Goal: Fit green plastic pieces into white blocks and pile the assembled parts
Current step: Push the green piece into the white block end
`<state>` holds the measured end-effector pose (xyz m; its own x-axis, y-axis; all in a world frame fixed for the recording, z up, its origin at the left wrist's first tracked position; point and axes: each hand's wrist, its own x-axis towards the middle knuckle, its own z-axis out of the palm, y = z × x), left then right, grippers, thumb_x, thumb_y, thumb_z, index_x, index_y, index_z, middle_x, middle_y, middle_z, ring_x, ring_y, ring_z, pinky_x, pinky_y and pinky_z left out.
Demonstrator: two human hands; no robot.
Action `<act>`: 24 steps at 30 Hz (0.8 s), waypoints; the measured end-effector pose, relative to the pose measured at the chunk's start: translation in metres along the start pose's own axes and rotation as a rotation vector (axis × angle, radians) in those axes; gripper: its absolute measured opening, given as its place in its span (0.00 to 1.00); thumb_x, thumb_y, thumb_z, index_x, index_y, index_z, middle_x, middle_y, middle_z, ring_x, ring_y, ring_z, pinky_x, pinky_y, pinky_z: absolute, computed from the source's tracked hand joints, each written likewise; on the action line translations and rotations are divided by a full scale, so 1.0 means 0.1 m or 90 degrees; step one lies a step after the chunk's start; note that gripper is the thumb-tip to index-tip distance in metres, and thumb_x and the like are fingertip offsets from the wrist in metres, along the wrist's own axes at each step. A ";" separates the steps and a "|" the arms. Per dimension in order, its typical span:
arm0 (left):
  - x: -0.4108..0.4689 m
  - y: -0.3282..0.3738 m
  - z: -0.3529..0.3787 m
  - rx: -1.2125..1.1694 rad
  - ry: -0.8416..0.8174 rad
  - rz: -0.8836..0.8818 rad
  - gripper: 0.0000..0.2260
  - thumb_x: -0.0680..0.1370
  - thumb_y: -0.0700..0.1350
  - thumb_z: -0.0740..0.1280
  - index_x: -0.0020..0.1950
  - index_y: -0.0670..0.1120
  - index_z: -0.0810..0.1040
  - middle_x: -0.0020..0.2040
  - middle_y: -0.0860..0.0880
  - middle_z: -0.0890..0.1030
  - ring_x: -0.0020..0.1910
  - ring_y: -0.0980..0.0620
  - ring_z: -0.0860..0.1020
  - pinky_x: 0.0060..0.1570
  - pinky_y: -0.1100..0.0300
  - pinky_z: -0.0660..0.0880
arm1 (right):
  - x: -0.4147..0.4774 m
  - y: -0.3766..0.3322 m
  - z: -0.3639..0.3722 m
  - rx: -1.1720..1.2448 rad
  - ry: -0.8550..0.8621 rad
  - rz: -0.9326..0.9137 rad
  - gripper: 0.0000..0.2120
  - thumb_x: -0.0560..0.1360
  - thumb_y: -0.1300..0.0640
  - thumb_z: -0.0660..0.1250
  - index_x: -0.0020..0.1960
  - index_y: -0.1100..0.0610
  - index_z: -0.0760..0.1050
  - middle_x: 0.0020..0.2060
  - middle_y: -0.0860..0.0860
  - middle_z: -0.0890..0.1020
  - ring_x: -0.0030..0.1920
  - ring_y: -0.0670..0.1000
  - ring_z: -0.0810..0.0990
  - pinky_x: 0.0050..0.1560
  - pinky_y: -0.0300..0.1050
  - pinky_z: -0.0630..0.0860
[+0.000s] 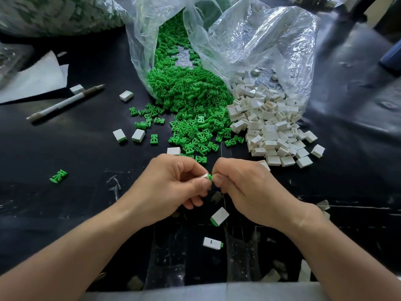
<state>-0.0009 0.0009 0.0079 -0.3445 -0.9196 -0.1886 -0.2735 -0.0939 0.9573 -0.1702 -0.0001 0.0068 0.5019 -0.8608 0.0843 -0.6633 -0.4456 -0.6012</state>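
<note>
I am in the middle of one fitting: my left hand [173,183] pinches a white block [204,176] between thumb and curled fingers, and my right hand [240,187] pinches a green piece [210,177] at its tail and holds it against the block's open end, just above the table [65,159] in front of me. The green head shows between my fingertips, so I judge it not fully seated. Little of the job is done as far as I can see. A few assembled parts lie scattered, not piled: one [219,216] just below my hands, another [212,243] nearer to me, and a pair [119,135] off to the left. Most of the work remains, because a big heap of green pieces [191,105] spills from the clear bag [249,40] and a heap of white blocks [271,127] lies touching it on the right. A second bag [54,14] at the far left holds a green-and-white mix, too blurred for me to tell whether it is finished work. The green piece is small, with a flat crossbar head and splayed legs. The white block is a hollow little box, open at one end, with a dark slit on one face. An assembled part shows only a green rim at one end.
</note>
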 end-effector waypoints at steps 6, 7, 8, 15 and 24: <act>-0.02 -0.05 0.00 0.119 -0.007 0.034 0.08 0.73 0.37 0.69 0.35 0.47 0.80 0.29 0.46 0.81 0.28 0.55 0.80 0.28 0.63 0.76 | -0.01 -0.04 -0.02 -0.151 -0.046 -0.081 0.11 0.74 0.66 0.61 0.39 0.54 0.62 0.32 0.49 0.68 0.35 0.53 0.68 0.34 0.51 0.68; -0.02 -0.05 0.00 0.145 -0.004 0.043 0.08 0.73 0.37 0.70 0.35 0.47 0.80 0.29 0.46 0.81 0.27 0.54 0.80 0.28 0.61 0.77 | -0.02 -0.03 -0.02 -0.169 -0.030 -0.102 0.13 0.71 0.68 0.62 0.38 0.54 0.61 0.31 0.50 0.68 0.33 0.53 0.68 0.31 0.49 0.68; -0.03 -0.05 0.00 0.170 -0.002 0.052 0.08 0.73 0.38 0.70 0.35 0.47 0.80 0.29 0.46 0.80 0.27 0.54 0.79 0.29 0.59 0.77 | -0.03 -0.03 -0.01 -0.182 -0.018 -0.117 0.15 0.69 0.69 0.65 0.37 0.54 0.61 0.29 0.51 0.69 0.31 0.54 0.68 0.29 0.46 0.66; -0.06 -0.01 -0.01 0.280 -0.017 0.090 0.13 0.72 0.38 0.70 0.31 0.52 0.75 0.28 0.54 0.78 0.24 0.59 0.78 0.28 0.58 0.77 | -0.05 0.01 0.05 -0.296 -0.011 -0.167 0.15 0.58 0.70 0.73 0.32 0.57 0.68 0.25 0.50 0.71 0.26 0.52 0.68 0.28 0.38 0.59; -0.02 0.12 -0.01 -0.089 0.045 0.050 0.07 0.65 0.46 0.67 0.38 0.43 0.79 0.30 0.48 0.82 0.27 0.54 0.80 0.27 0.65 0.76 | 0.02 -0.03 0.08 0.220 0.084 0.029 0.10 0.76 0.54 0.56 0.38 0.55 0.68 0.31 0.50 0.73 0.33 0.48 0.70 0.34 0.43 0.68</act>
<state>-0.0030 0.0010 0.0201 -0.2940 -0.9504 -0.1016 -0.1186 -0.0691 0.9905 -0.1625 0.0011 0.0021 0.3854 -0.9122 0.1388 -0.4458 -0.3158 -0.8376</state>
